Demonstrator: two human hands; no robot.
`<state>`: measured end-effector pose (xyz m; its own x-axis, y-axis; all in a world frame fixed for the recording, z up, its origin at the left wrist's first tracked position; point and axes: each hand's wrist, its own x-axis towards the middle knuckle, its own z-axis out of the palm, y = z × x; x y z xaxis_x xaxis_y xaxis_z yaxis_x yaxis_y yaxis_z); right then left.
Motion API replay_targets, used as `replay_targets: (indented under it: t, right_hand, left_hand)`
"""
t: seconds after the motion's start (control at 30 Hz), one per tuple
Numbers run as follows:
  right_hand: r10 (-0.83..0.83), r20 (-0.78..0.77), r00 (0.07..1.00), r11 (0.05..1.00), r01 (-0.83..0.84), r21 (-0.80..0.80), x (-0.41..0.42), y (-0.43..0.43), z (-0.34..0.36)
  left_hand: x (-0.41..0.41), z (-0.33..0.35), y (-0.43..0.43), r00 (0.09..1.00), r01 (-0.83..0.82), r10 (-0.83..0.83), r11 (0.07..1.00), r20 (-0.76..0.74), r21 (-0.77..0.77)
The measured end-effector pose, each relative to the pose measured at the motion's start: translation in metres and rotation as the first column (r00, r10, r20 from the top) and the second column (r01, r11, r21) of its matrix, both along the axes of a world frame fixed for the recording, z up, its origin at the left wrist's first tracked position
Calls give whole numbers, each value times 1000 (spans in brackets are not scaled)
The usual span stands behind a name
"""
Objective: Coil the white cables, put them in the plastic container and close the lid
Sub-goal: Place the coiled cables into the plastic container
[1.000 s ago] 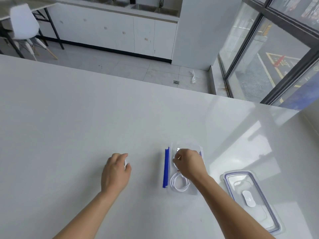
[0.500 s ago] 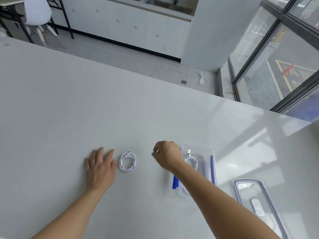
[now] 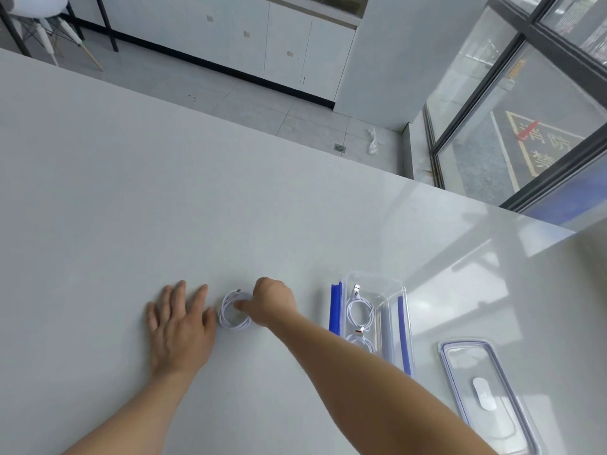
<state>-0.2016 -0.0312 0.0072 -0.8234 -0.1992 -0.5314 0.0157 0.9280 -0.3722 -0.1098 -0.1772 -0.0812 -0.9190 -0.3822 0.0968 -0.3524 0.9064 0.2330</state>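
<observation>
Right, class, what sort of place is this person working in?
Probably a kitchen or break room: white cabinets along the far wall, a tiled floor, and a big window overlooking painted pavement.

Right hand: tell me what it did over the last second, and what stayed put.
The right hand left the plastic container, crossed leftward and now pinches the coiled cable on the table. The left hand came off that coil and lies flat beside it. The container, the two cables inside and the lid stayed put.
</observation>
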Motion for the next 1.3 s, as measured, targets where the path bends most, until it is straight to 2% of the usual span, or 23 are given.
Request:
replay_targets:
  t: [0.33,0.5,0.73,0.9,1.03,1.2,1.3]
  right_hand:
    - [-13,-29,999,998,15,56,3,-4,-4]
    - [-38,-19,999,999,38,12,6,10,-10]
    - [-77,-93,993,996,73,-47,17,34,-3]
    - [-192,-210,959,970,153,-188,31,70,28]
    - [-365,-259,894,918,299,-261,40,127,53]
    - [-510,-335,792,860,459,-223,45,206,70]
    - [-520,-335,785,852,503,-144,40,236,71]
  left_hand:
    - [-1,1,0,1000,0,0,1000,-9,-11]
    - [-1,1,1,1000,-15,15,1000,-19,-8]
    - [-1,-1,1,1000,-16,16,1000,-17,2]
    - [-1,0,1,1000,-16,16,1000,-25,2]
    - [-3,0,2,999,-16,16,1000,-31,2]
    - [-3,-4,0,1000,-16,16,1000,14,-21]
    - [-6,-6,1,999,-14,16,999,46,-38]
